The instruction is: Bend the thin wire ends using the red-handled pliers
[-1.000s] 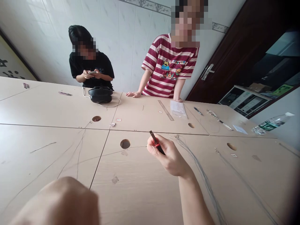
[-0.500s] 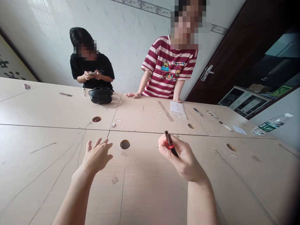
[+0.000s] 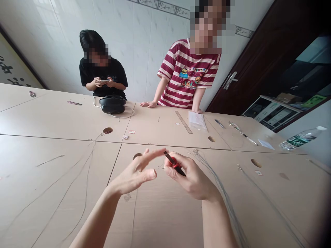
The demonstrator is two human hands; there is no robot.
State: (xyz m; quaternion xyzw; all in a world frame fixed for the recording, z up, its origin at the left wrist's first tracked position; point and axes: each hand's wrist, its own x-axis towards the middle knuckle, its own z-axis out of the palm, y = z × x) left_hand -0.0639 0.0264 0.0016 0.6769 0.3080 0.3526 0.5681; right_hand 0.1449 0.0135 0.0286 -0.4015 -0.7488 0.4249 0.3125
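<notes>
My right hand (image 3: 192, 175) is closed around a small red-and-black hand tool (image 3: 173, 163); a flat dark end sticks out past the fingers, and the rest is hidden in the grip. A short thin wire-like piece (image 3: 160, 167) shows by its fingertips. My left hand (image 3: 138, 172) is open and holds nothing, its index finger stretched out to the tool's flat end and its thumb apart. Whether that fingertip touches the tool, I cannot tell. A bundle of thin grey wires (image 3: 219, 182) lies on the table beside and partly behind my right forearm.
More loose wires lie left (image 3: 86, 186) and right (image 3: 269, 203) on the jointed table (image 3: 165, 213). Across it are a ruler (image 3: 183, 122), a plastic bag (image 3: 198, 121), a pen (image 3: 219, 123), a black case (image 3: 112, 104) and a bottle (image 3: 301, 138). Two people face me.
My left hand has swung right, its index finger now reaching the tool. My right hand has shifted slightly left with the tool tilted further over, uncovering the wire bundle.
</notes>
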